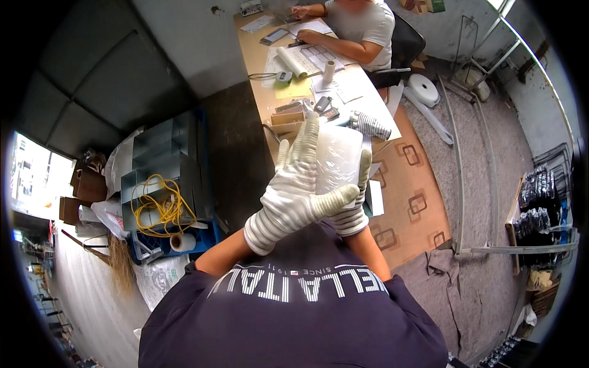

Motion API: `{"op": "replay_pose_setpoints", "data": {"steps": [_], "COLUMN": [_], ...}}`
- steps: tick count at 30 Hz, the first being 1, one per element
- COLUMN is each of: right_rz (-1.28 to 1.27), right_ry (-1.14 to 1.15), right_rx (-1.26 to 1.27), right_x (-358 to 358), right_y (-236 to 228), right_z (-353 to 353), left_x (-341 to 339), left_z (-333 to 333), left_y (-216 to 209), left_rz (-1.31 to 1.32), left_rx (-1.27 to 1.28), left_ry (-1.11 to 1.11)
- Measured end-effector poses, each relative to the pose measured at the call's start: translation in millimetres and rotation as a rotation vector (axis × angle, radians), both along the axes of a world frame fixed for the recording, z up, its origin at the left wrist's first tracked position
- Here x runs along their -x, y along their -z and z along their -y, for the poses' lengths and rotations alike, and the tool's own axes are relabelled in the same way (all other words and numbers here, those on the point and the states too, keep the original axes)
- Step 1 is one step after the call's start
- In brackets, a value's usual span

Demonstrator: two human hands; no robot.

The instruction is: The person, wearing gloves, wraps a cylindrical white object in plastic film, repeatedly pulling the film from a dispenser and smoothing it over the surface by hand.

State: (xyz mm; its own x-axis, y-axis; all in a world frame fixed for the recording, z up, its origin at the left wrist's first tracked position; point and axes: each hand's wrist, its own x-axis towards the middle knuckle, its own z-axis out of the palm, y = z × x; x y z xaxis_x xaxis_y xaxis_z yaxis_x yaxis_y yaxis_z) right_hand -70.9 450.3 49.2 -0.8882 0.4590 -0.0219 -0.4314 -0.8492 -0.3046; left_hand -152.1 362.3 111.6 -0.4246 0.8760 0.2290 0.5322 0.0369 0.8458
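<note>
Both my hands wear pale striped work gloves and are raised over the near end of the desk. Between them stands a whitish, shiny plastic-wrapped packet [339, 154]; its contents cannot be made out. My left hand [293, 184] lies against its left side with fingers stretched upward, the thumb reaching across its lower part. Behind and to the right, my right hand [356, 211] grips the packet, one finger showing along its right edge. The rest of that hand is hidden by the packet and my left hand.
A person in a white shirt [374, 30] sits at the desk [254, 52], hands over papers. On it lie a striped glove [371, 124], a tape measure [283, 78] and a small box [287, 121]. To the left, a metal compartment unit [161, 147] holds yellow cable [162, 208].
</note>
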Motion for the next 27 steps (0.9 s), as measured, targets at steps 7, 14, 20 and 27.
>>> {"op": "replay_pose_setpoints", "data": {"steps": [7, 14, 20, 27], "right_rz": [-0.036, 0.103, 0.053, -0.002], "right_ry": [-0.1, -0.059, -0.115, -0.154], "right_rx": [-0.01, -0.007, 0.106, 0.209], "right_x": [2, 9, 6, 8], "right_y": [6, 5, 14, 20], "right_z": [-2, 3, 8, 11], "left_x": [1, 11, 27, 34], "left_z": [-9, -13, -22, -22], "left_y": [17, 11, 30, 34], "left_rz": [0.516, 0.561, 0.454, 0.436], "left_rx": [-0.29, -0.202, -0.221, -0.158], "left_ry": [0.01, -0.098, -0.215, -0.383]}}
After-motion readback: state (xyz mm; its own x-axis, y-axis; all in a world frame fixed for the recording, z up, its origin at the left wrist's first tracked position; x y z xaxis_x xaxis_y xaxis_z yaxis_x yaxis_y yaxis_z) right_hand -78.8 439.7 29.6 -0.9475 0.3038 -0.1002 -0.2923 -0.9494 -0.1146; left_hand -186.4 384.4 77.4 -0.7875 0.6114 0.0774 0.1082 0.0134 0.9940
